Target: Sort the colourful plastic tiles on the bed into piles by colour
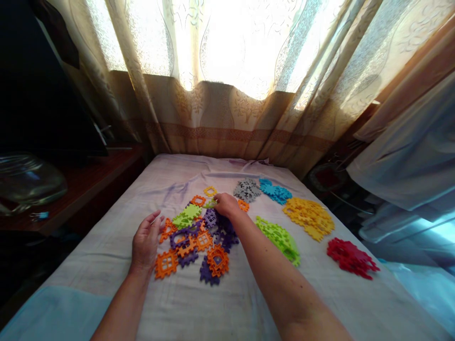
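Observation:
My right hand [226,205] reaches to the far side of a mixed heap of plastic interlocking tiles, its fingers closed on a lime-green interlocking tile [209,204]. Beneath and beside it lie purple tiles [227,233], partly hidden by my hand and forearm. My left hand [145,240] rests at the heap's left edge, fingers apart and holding nothing, close to an orange tile [168,229]. More orange tiles [166,264] and a few lime-green ones [187,216] are mixed into the heap. A yellow frame-like tile [210,191] lies just beyond it.
Single-colour piles lie to the right: grey [247,189], blue [275,191], yellow [309,217], lime green [279,239] and red [351,257]. A pale sheet [185,305] covers the surface. Curtains [227,113] hang behind; a glass bowl [30,182] stands on a wooden shelf at left.

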`<state>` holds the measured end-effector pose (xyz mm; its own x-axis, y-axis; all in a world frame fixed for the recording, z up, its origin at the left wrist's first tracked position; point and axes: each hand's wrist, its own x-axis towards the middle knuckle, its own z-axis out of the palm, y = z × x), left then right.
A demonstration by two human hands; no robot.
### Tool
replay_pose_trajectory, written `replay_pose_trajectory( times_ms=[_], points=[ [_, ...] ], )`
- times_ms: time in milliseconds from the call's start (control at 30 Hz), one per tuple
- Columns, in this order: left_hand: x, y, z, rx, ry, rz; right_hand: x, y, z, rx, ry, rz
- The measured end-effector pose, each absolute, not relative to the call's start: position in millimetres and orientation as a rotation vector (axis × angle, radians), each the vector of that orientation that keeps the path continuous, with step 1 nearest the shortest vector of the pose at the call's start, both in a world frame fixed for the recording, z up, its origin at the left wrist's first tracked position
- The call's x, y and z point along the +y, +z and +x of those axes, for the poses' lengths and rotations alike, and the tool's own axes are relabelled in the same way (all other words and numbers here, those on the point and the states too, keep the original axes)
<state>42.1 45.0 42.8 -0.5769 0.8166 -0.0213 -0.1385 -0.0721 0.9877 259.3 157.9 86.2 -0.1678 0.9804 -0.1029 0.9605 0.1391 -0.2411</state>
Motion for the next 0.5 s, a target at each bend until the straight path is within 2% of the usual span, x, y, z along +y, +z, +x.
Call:
replay_pose_trajectory(
  times_ms=[133,300,500],
  points=[
    [45,42,41,1.517,1.733,0.764,148,100,276,-2.269,0.335,-1.95],
    [46,40,40,1.473,1.754,0.745,115,123,345,-2.033,0.195,-2.055],
    [46,41,41,1.494,1.736,0.736,76,113,425,-1.784,0.093,-2.369]
  ],
)
